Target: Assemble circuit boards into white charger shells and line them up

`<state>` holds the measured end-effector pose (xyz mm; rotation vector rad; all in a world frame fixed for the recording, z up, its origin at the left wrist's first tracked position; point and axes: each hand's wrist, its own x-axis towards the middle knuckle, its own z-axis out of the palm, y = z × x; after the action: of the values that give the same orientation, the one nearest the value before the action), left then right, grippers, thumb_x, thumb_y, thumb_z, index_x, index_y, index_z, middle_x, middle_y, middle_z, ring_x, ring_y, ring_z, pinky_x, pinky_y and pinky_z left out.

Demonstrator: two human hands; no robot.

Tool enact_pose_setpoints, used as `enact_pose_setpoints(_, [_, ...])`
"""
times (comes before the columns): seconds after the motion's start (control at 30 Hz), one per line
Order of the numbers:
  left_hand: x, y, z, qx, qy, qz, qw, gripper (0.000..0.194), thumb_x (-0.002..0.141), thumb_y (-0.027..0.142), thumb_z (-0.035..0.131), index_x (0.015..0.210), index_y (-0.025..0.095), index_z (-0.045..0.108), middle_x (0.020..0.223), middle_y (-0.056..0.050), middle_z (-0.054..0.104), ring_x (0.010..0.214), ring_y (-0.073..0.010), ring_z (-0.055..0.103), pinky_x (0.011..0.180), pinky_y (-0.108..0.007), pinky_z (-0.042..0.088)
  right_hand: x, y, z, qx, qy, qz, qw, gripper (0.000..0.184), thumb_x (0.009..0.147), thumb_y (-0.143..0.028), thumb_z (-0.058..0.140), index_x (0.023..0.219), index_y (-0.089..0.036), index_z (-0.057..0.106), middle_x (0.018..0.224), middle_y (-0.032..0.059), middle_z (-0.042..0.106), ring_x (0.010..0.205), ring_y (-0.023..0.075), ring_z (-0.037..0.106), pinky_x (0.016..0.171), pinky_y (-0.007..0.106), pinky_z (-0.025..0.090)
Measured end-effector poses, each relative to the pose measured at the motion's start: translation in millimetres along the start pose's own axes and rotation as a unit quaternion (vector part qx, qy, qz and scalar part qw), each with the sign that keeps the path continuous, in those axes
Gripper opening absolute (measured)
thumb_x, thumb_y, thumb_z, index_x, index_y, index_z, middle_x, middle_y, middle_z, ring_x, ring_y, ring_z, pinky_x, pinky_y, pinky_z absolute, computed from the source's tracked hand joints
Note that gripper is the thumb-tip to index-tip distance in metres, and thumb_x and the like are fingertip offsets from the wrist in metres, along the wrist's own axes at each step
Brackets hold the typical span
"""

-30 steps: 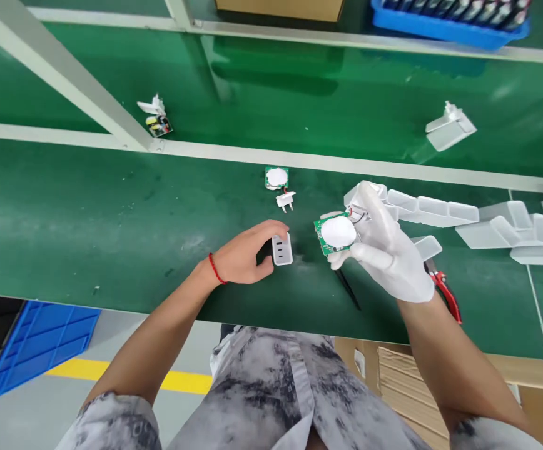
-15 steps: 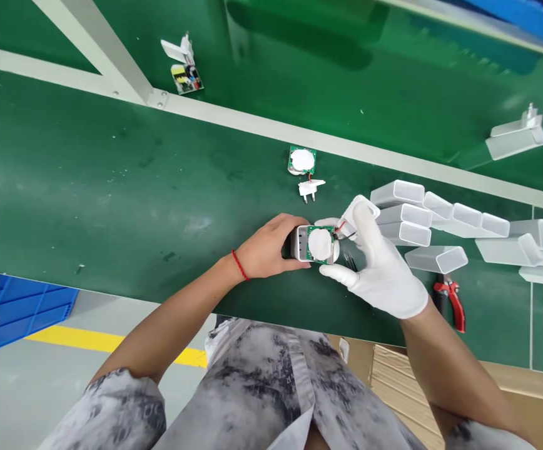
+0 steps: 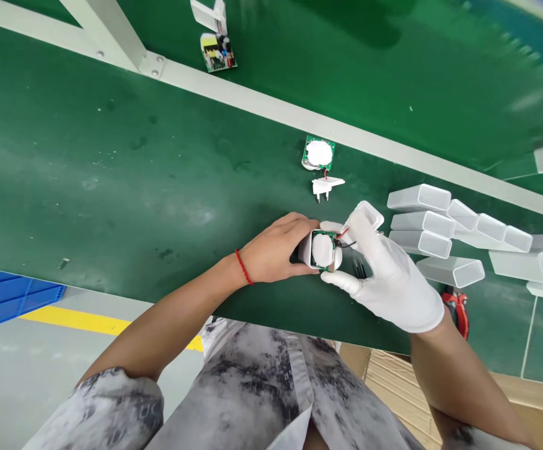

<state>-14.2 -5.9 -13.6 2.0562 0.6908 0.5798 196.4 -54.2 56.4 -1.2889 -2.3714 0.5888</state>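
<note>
My bare left hand (image 3: 278,249) is closed around a white plastic casing (image 3: 304,251), its open end facing right. A green circuit board (image 3: 323,250) with a white pad sits partly inside that end. My white-gloved right hand (image 3: 384,269) grips the board's right side between thumb and fingers. Red and black wires run from the board to a white plug cover (image 3: 368,215) beside the gloved fingers. Just beyond my hands lies another board (image 3: 318,154) with a white pad, wired to a white two-pin plug piece (image 3: 326,186).
Several empty white casings (image 3: 421,244) lie to the right. Red-handled pliers (image 3: 459,312) are partly behind my right wrist. A board with yellow and other components (image 3: 218,53) lies beyond the pale metal rail (image 3: 253,97). A blue crate (image 3: 13,297) stands at lower left.
The circuit board has gone further left into the casing; its grey part at the opening no longer shows. My view has shifted slightly. Both hands keep their hold.
</note>
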Motion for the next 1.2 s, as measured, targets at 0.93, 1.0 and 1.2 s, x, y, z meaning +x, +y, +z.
enact_pose_setpoints(0.93, [-1.8, 1.7, -6.0, -0.065, 0.006, 0.014, 0.998, 0.071, 0.078, 0.037, 0.080, 0.136, 0.017, 0.044, 0.128, -0.016, 0.063, 0.122, -0.0328, 0.057, 0.103, -0.050, 0.051, -12.5, -24.6, -6.7, -0.098, 0.007, 0.038, 0.994, 0.036, 0.098, -0.030, 0.056, 0.134, -0.027, 0.053, 0.119, 0.0123, 0.069, 0.089, 0.0232, 0.071, 0.067, 0.034, 0.058])
enact_pose_setpoints(1.0, [-1.5, 7.3, -10.3, -0.117, 0.009, -0.021, 0.993, 0.079, 0.076, 0.043, 0.081, 0.140, 0.020, 0.042, 0.136, -0.016, 0.059, 0.123, -0.0311, 0.058, 0.104, -0.047, 0.050, -20.5, -29.0, 2.6, -0.065, 0.078, 0.134, 0.986, 0.032, 0.097, -0.030, 0.057, 0.129, -0.028, 0.057, 0.107, 0.0072, 0.072, 0.079, 0.0189, 0.071, 0.064, 0.031, 0.058])
enact_pose_setpoints(1.2, [17.6, 27.3, -14.8, -0.111, 0.095, -0.135, 0.980, 0.064, 0.075, 0.040, 0.081, 0.130, 0.018, 0.056, 0.108, -0.007, 0.069, 0.091, -0.0192, 0.061, 0.084, -0.032, 0.053, -20.2, -33.8, 41.9, 0.190, 0.132, 0.355, 0.906, 0.056, 0.090, -0.050, 0.061, 0.136, -0.019, 0.049, 0.110, 0.0102, 0.067, 0.067, 0.0138, 0.066, 0.059, 0.030, 0.060])
